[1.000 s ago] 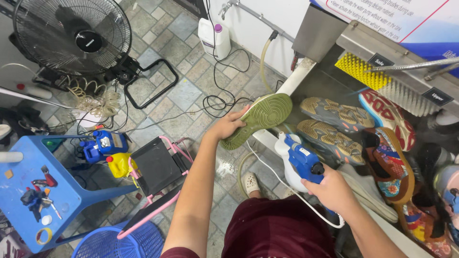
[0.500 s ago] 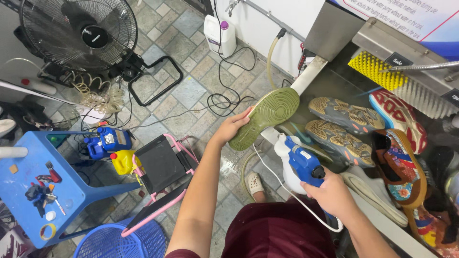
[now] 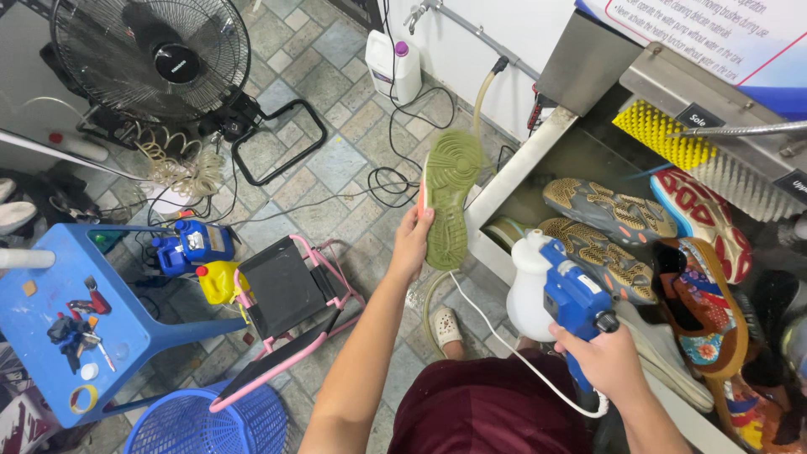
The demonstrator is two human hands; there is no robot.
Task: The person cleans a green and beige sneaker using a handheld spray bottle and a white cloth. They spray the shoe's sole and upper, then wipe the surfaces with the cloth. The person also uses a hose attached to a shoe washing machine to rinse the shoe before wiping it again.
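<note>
My left hand (image 3: pixel 411 241) grips a shoe with a green sole (image 3: pixel 447 195), held upright with the sole facing me, over the floor just left of the metal wash trough (image 3: pixel 513 172). My right hand (image 3: pixel 609 360) is closed around the handle of a blue and white electric sprayer (image 3: pixel 561 290), its white tank pointing toward the shoe. A white cord runs from the sprayer down past my dark red shirt. Several pairs of shoes (image 3: pixel 609 210) lie sole-up or on their sides inside the trough.
A yellow brush roller (image 3: pixel 660 133) sits at the trough's back. On the tiled floor: a black fan (image 3: pixel 151 59), white jug (image 3: pixel 395 67), cables, a pink-framed folding stool (image 3: pixel 282 294), blue sprayer (image 3: pixel 193 244), yellow bottle (image 3: pixel 217 282), blue stool with tools (image 3: pixel 67 324), blue basket (image 3: pixel 214 420).
My left hand has swung the green-soled shoe from lying tilted over the trough edge to upright and further left. The sprayer in my right hand has dropped slightly lower and right.
</note>
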